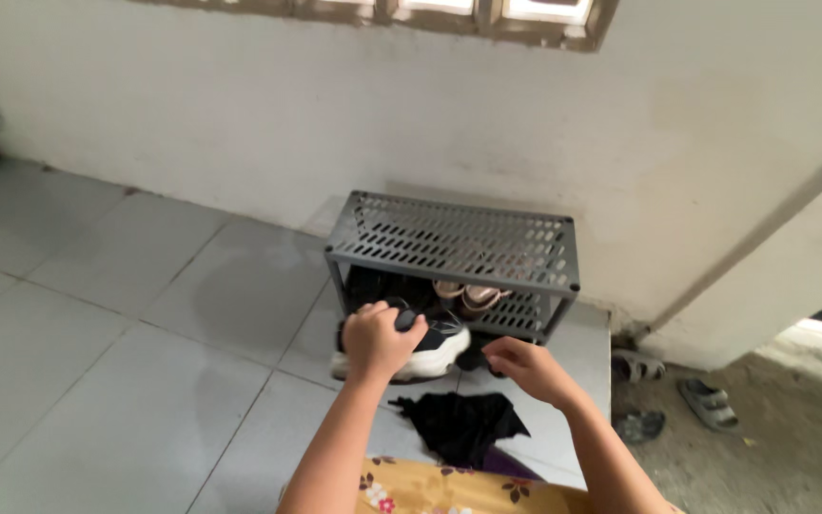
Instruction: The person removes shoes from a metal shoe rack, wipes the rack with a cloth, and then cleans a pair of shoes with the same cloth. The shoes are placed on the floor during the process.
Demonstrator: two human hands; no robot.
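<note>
- The wall (240, 105) filled twelve o'clock: white plaster, flat and matte, with scuffs low down.
- The floor (97, 314) ran from nine to six o'clock in big square pale-grey tiles, smooth, with thin dark grout lines.
- A rack (454, 238) stood at the centre against the wall: grey, boxy, its flat top shelf punched with rows of slots, on thin straight legs.
- A cloth (463, 424) lay at six o'clock on the tiles, black, limp and crumpled, with ragged points.
- A sneaker (435, 354) sat on the floor at the rack's foot, just below centre: black fabric upper, thick rounded white sole, toe towards three o'clock.
- The left hand (378, 340) was on the sneaker's heel end, at its nine o'clock, fingers curled tight and clamped on the black upper.
- The right hand (525, 366) was at the sneaker's four o'clock, just beside its toe; fingers were bent and drawn together, though whether they pinched anything could not be told.
- Sandals (473, 297), pale pink and strappy, rested on the lower shelf at the sneaker's one o'clock.
- Grey sandals (706, 402) lay on rough dirt ground at four o'clock.
</note>
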